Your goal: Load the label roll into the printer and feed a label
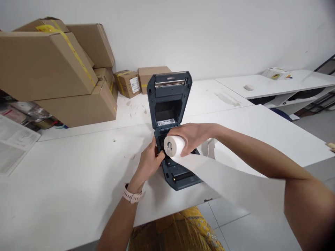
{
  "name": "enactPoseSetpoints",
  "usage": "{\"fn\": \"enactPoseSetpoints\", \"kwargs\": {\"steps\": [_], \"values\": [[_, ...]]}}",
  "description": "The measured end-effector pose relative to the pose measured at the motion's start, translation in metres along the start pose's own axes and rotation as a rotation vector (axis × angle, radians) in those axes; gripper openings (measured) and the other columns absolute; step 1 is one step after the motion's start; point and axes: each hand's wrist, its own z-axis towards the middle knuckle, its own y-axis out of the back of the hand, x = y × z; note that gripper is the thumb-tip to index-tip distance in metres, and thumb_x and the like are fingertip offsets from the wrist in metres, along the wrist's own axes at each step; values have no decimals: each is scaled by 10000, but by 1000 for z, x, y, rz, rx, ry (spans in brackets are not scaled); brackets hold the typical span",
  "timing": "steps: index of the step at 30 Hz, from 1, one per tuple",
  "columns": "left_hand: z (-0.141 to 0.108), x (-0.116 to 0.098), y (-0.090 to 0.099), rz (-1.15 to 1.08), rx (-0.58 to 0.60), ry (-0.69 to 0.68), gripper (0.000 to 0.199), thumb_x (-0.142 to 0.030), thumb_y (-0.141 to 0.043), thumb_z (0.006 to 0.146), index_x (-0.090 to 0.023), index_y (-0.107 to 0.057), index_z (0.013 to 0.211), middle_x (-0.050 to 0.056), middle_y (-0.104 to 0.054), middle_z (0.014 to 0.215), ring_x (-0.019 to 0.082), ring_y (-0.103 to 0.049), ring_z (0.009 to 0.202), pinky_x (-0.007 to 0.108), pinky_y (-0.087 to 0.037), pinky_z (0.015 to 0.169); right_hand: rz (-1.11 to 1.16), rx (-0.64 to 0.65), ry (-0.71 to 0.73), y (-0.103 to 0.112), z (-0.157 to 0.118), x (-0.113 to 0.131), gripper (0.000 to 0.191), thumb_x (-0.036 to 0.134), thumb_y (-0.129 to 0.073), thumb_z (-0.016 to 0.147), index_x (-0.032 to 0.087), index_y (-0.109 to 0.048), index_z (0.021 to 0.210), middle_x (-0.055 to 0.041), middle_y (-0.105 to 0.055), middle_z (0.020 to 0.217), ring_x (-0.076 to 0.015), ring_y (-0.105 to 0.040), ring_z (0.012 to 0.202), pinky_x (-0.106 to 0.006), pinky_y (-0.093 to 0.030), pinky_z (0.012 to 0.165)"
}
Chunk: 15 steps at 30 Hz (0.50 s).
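A dark label printer (180, 183) stands on the white table with its lid raised. My right hand (192, 136) is wrapped round a white paper roll (175, 145) over the printer's open bay. From the roll a long white strip (235, 184) hangs out to the right, past the table's front edge. My left hand (150, 158), with a pale watch on its wrist, is at the printer's left side. Its thumb reaches over the rim beside the roll and its fingers are bent against the housing; they grip the printer's edge.
Cardboard boxes (78, 101) are stacked at the back left, with two smaller ones (128, 83) behind the printer. A printed sheet (15, 144) lies at the far left. A white box (276, 74) sits on the right-hand table.
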Motion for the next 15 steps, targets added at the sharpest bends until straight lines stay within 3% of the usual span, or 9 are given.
{"fn": "enactPoseSetpoints", "kwargs": {"steps": [4, 9, 13, 15], "values": [[-1, 0, 0, -31, 24, 17, 665, -324, -495, 929, -158, -424, 1569, 25, -616, 884, 211, -605, 783, 321, -487, 698, -136, 86, -78, -3, 12, 7, 601, 430, -851, 685, 241, -646, 1219, -76, -714, 1206, -318, -677, 1061, -425, -506, 885], [-2, -3, 1, -37, 23, 9, 685, -312, -510, 920, -166, -411, 1581, 14, -603, 845, 208, -594, 770, 317, -486, 683, -208, 138, -104, -12, 31, -6, 664, 508, -808, 736, 221, -635, 1309, -139, -684, 1274, -382, -654, 1163, -503, -507, 984], [-2, -2, 1, -42, 15, 10, 671, -320, -515, 918, -156, -439, 1565, 2, -577, 818, 195, -576, 737, 305, -473, 657, -147, 206, -74, -21, 45, -23, 857, 620, -783, 778, 187, -548, 1479, -189, -630, 1424, -418, -612, 1303, -561, -471, 1114], [-1, -1, 0, -48, 8, 11, 673, -324, -518, 918, -162, -439, 1567, -2, -573, 817, 189, -571, 732, 300, -469, 652, -142, 165, -42, -26, 41, -26, 933, 650, -756, 815, 169, -472, 1562, -218, -588, 1496, -437, -585, 1354, -595, -451, 1145]]}}
